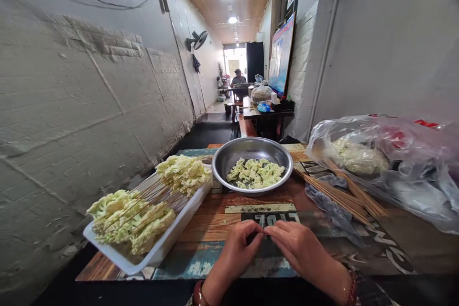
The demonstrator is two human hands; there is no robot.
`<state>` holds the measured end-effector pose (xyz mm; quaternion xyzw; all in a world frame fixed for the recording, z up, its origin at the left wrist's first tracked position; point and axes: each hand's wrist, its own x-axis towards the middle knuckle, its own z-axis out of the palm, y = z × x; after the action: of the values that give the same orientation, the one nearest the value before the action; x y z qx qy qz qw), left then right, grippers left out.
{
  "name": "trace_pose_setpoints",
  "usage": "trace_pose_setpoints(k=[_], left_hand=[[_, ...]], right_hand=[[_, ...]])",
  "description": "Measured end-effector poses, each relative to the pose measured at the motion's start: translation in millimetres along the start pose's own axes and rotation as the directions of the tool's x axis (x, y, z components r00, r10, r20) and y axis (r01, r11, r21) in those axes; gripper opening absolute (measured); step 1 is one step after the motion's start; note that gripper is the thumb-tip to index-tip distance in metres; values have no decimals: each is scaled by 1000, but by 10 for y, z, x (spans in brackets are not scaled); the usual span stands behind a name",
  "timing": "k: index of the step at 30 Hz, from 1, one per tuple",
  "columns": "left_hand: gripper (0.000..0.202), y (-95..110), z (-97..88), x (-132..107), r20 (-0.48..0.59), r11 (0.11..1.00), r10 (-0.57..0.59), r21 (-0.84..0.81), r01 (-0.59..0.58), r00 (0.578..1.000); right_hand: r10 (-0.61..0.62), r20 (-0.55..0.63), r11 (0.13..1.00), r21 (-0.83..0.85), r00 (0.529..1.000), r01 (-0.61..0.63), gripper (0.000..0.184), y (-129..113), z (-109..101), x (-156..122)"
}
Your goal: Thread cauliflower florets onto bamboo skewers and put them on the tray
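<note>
My left hand [241, 245] and my right hand [299, 248] meet over the near edge of the table, fingertips touching. The left thumb and fingers are pinched together. The right hand's fingers are pressed together and point left. Anything between the fingertips is hidden or too small to make out. Beyond my hands stands a steel bowl [219, 174] with small cauliflower pieces [255, 172] in it. To the left, a white plastic tray [163, 244] holds skewered cauliflower [134, 222] in two bunches. Bare wooden skewers [335, 196] lie to the right on a grey cloth [328, 205].
A clear plastic bag [405, 162] with cauliflower inside lies on the right of the patterned wooden table [204, 227]. White walls run along both sides. Farther back are another table [251, 113] with bags on it and a seated person [238, 78].
</note>
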<state>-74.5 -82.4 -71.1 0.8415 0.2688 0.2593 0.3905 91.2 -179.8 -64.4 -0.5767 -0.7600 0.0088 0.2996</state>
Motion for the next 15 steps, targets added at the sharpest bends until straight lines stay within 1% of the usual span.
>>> trace_pose_setpoints(k=[2, 3, 4, 5, 6, 7, 8, 9, 11, 12, 13, 15], left_hand=[[19, 51, -126, 45, -24, 1000, -23, 13, 23, 999], [20, 59, -190, 75, -62, 999, -44, -5, 44, 997], [21, 60, -255, 111, -115, 997, -70, -37, 66, 991], [22, 59, -319, 154, -174, 993, -98, -76, 86, 980], [23, 60, -383, 206, -227, 988, -124, -115, 100, 966], [24, 64, -445, 267, -268, 983, -144, -146, 108, 953], [25, 73, -502, 340, -299, 981, -153, -160, 108, 942], [26, 85, -553, 424, -319, 982, -149, -155, 104, 936], [26, 101, -633, 625, -351, 991, -115, -106, 82, 929], [25, 99, -660, 739, -353, 996, -86, -62, 68, 932], [23, 88, -680, 857, -342, 998, -56, 1, 59, 938], [21, 41, -698, 1095, -259, 984, -13, 170, 58, 966]], right_hand=[[34, -17, 984, 178, 999, -30, 30, 104, 87, 41], [93, -38, 952, 296, 995, -77, 28, 149, 104, 78], [182, -57, 892, 430, 982, -140, 25, 185, 97, 129], [295, -68, 789, 580, 953, -202, 21, 211, 69, 195], [424, -61, 644, 722, 904, -253, 21, 229, 23, 274], [521, -25, 463, 848, 853, -258, 21, 243, -35, 365], [592, 6, 278, 937, 806, -211, 21, 256, -98, 464], [604, 14, 211, 962, 797, -176, 22, 273, -158, 570], [619, -5, 140, 985, 786, -105, 24, 334, -245, 789], [636, -15, 90, 994, 771, -55, 25, 381, -264, 894], [642, -23, 70, 997, 767, -29, 27, 439, -265, 993], [654, -33, 49, 999, 756, 2, 27, 577, -226, 1155]])
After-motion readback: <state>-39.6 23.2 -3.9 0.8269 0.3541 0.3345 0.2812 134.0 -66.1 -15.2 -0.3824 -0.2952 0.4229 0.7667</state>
